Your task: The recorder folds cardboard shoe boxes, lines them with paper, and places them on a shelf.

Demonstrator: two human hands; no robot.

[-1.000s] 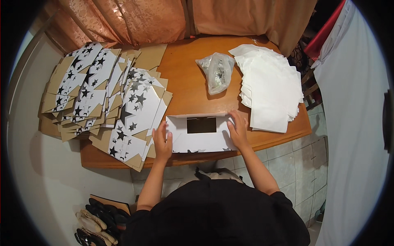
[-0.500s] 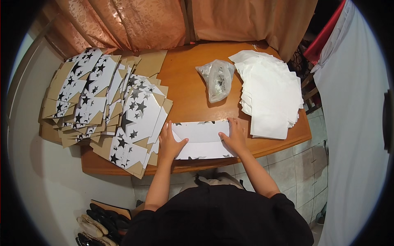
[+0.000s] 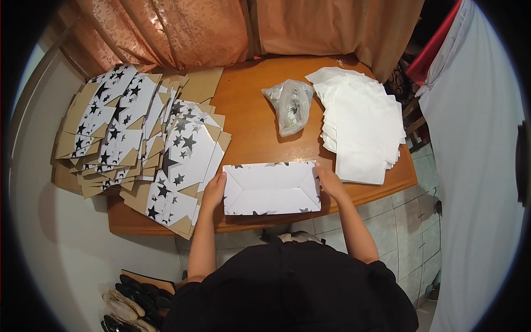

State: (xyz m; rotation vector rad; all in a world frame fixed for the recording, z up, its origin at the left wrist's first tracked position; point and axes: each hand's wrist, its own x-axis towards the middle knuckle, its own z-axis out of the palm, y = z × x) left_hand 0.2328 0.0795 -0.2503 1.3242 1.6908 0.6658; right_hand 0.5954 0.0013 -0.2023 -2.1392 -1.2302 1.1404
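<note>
A white cardboard box (image 3: 272,188) with black and grey stars along its edges lies at the table's near edge, in front of me. Its upward face is plain white, with diagonal creases running in from the corners to a line across the middle. My left hand (image 3: 214,191) grips its left end, thumb near the upper corner. At the opposite end, my right hand (image 3: 330,181) holds the right side, fingers partly hidden behind it. The box is held between both hands.
Flat star-printed cardboard pieces (image 3: 185,141) are piled on the wooden table's (image 3: 243,110) left side. A crumpled clear plastic bag (image 3: 290,108) sits at the middle back. White sheets (image 3: 362,127) are stacked at right. Shoes (image 3: 133,299) stand on the floor at lower left.
Both thumbs have come off the box's white face, and my hands have shifted outward to its two ends. The face now lies flatter with its creases showing; the box stays in nearly the same place.
</note>
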